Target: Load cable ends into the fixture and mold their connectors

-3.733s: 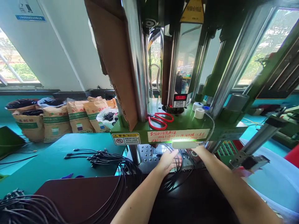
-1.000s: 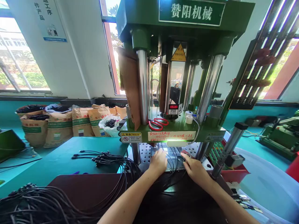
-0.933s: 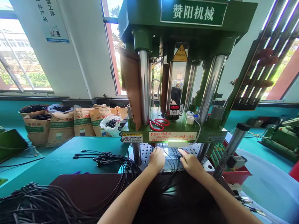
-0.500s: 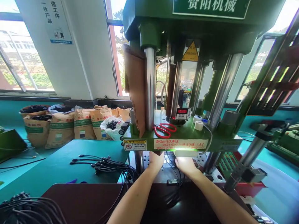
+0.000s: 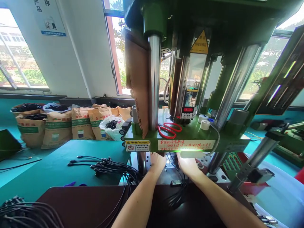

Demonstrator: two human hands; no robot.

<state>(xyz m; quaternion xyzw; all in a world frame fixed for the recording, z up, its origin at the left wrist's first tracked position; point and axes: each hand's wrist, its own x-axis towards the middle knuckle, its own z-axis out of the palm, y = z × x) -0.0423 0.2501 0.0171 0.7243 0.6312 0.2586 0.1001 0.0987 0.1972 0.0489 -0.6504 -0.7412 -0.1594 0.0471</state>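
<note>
Both of my hands reach under the platen of a green press [image 5: 190,133], over its metal bed [image 5: 163,177]. My left hand [image 5: 157,161] is on the left side, its fingers hidden by the platen's front edge. To the right, my right hand [image 5: 186,164] sits just below a lit lamp bar [image 5: 191,154], and its fingertips are also hidden. Thin black cables [image 5: 177,167] run between the hands and trail towards me over the bed's edge. A small dark block with a light label [image 5: 176,183] lies at the bed's front edge.
Red-handled scissors [image 5: 169,130] and white tape rolls [image 5: 204,125] lie on the platen. Bundled black cables [image 5: 106,166] rest on the teal table at left, more cables [image 5: 26,212] at lower left. Paper sacks [image 5: 58,129] stand behind. A metal post [image 5: 251,167] rises at right.
The camera view has shifted a little, with the press appearing slightly larger and farther right. My hands stay under the platen in nearly the same place.
</note>
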